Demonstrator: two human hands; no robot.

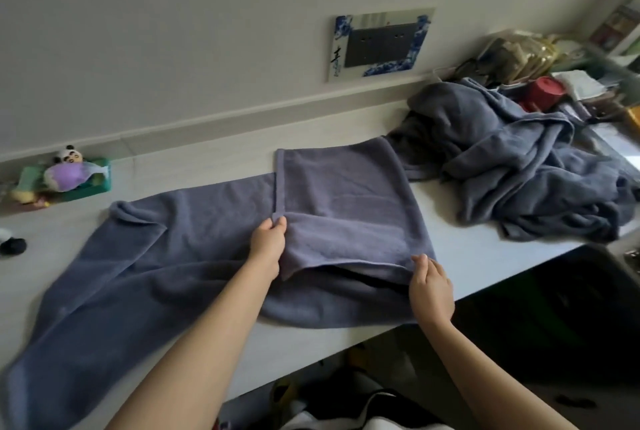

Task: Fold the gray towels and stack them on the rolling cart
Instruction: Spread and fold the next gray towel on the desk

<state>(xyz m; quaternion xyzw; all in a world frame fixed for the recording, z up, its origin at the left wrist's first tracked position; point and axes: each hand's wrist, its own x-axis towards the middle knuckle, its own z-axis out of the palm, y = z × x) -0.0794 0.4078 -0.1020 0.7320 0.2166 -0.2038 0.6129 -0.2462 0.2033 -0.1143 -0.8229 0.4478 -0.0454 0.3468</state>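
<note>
A long gray-blue towel (145, 256) lies spread across the white counter (485, 256), its right end folded back over itself into a flap (346, 201). My left hand (268, 244) pinches the flap's near left corner. My right hand (431, 287) holds the fold at the towel's near right edge, fingers curled on the cloth. A crumpled heap of more gray towels (519, 152) sits at the back right. No rolling cart is in view.
A panda toy on a green box (74, 175) stands at the back left, with a small black object (13, 245) near the left edge. Clutter with a red container (543, 91) fills the far right. A wall socket panel (381, 45) is behind. The counter's front edge runs diagonally beside my right hand.
</note>
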